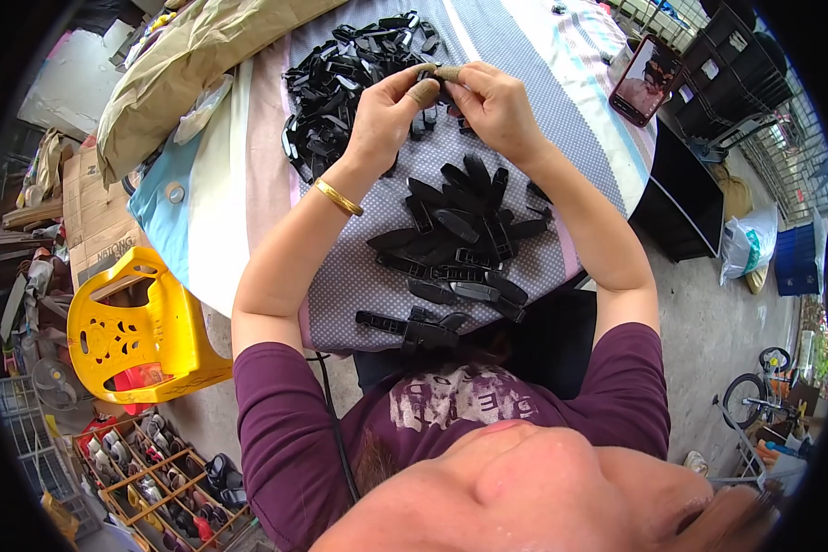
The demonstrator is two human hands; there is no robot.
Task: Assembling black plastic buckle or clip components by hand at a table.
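Left hand (383,118) and right hand (497,109): fingers curled nearly closed, fingertips meeting in a pinch on a black piece (441,90), largely hidden. Heap (327,106) of black parts: just left of the hands. Looser pile (460,223): bodyward of them. Phone (647,81): well right. Yellow chair (177,327): farther off, left and bodyward.

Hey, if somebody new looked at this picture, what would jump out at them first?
Probably the bright yellow chair on the left, beside the cloth-covered table. Then the black pieces on the cloth: a large heap at the far side and a smaller group nearer the person. The left hand and right hand meet by the large heap's right side.
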